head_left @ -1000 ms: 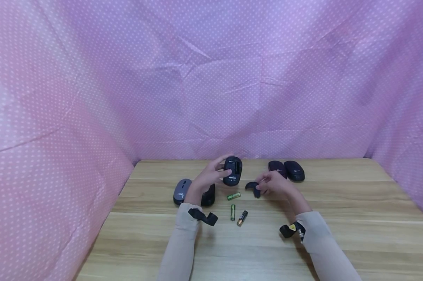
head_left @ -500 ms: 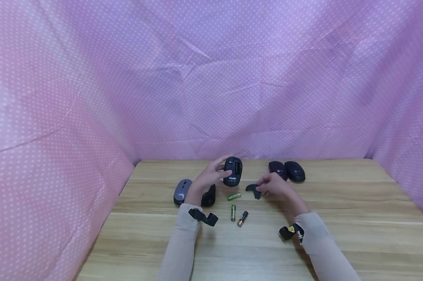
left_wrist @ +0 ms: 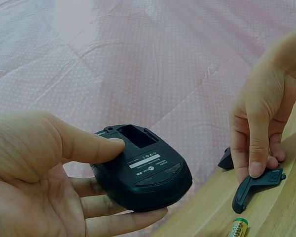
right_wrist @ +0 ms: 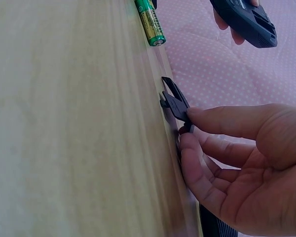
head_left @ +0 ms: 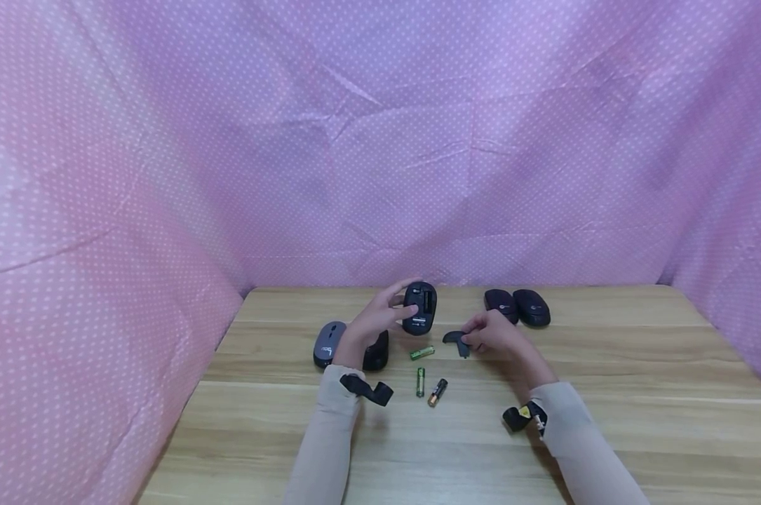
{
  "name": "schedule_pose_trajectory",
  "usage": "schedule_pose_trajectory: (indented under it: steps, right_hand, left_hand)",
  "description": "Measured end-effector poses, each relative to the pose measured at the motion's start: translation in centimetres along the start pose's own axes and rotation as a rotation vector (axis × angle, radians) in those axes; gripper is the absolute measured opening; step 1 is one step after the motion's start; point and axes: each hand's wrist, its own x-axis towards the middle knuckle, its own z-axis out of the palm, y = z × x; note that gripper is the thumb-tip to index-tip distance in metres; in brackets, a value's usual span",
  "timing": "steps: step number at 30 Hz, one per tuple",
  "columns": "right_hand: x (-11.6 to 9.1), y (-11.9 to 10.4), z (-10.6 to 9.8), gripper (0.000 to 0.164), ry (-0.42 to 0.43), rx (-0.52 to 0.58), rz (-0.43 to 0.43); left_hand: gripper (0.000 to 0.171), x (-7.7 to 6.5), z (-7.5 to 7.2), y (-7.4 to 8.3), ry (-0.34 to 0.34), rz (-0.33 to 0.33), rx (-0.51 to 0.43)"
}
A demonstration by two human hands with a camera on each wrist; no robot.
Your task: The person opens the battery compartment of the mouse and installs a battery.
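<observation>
The left hand (head_left: 380,317) gripped the mouse (left_wrist: 150,172) above the surface (head_left: 468,449), underside showing, with the thumb (left_wrist: 106,149) lying beside the open slot (left_wrist: 138,136). The right hand (head_left: 495,332) pinched the cover (left_wrist: 256,183) at one end, low and well apart from the mouse; whether it touched the surface was unclear. Two green batteries (head_left: 421,353) and a dark battery (head_left: 438,393) lay nearby. Good handling seemed to call for a steady left grip, thumb clear of the slot, and a light pinch, since the cover looked thin enough to bend.
</observation>
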Motion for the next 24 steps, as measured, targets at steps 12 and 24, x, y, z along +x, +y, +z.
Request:
schedule_pose_trajectory:
  steps: [12, 24]
  right_hand:
    - [-0.22, -0.15, 0.04, 0.020, 0.003, -0.043, -0.008]
    - [-0.31, -0.13, 0.00, 0.020, 0.012, -0.050, -0.020]
  left_hand:
    - [0.056, -0.06, 0.05, -0.03, 0.001, 0.008, 0.003]
    - [0.057, 0.00, -0.05, -0.05, 0.004, 0.008, 0.010]
